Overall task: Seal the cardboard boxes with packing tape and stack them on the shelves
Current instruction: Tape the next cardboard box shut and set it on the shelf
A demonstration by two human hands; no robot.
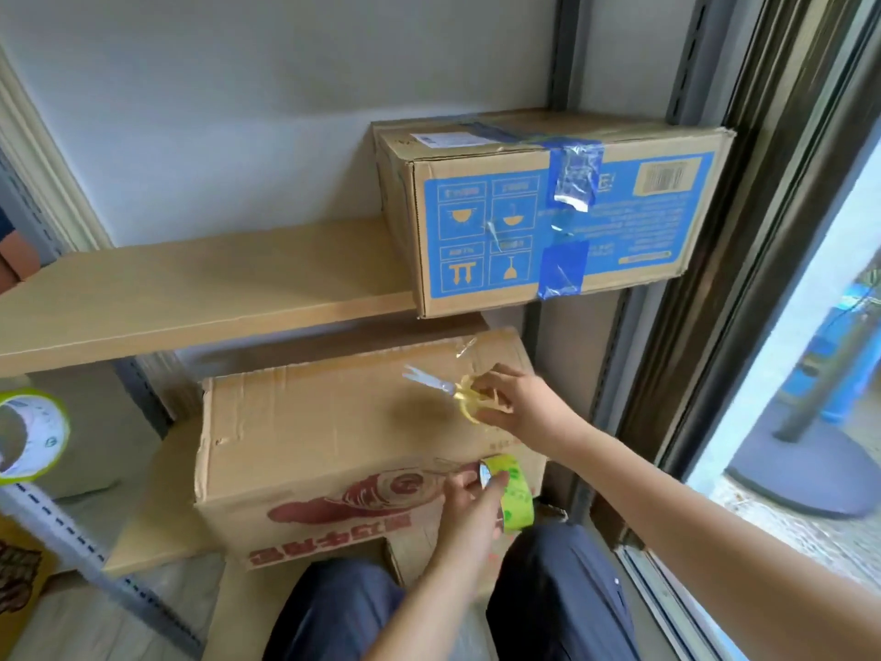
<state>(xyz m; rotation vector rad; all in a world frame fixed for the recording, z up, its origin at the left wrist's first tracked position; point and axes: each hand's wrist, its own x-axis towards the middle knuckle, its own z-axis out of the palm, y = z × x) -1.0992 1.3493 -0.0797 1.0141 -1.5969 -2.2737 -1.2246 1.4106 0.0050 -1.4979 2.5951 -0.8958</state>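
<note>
With the right hand (519,403) gripping open scissors (448,388) above the box (333,431) on the lower shelf (157,531) and the left hand (469,498) pinching the tape roll (512,491) at its front edge, easy to nick cardboard or let the loose tape stick crooked.

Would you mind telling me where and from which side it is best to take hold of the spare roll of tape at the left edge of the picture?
Grip the spare roll of tape by its green outer rim, thumb and fingers on opposite sides, coming from the front right. It stands on edge with its open core facing the camera, so the rim is exposed, while its left part is cut off by the picture edge. Both hands are busy now.
</note>
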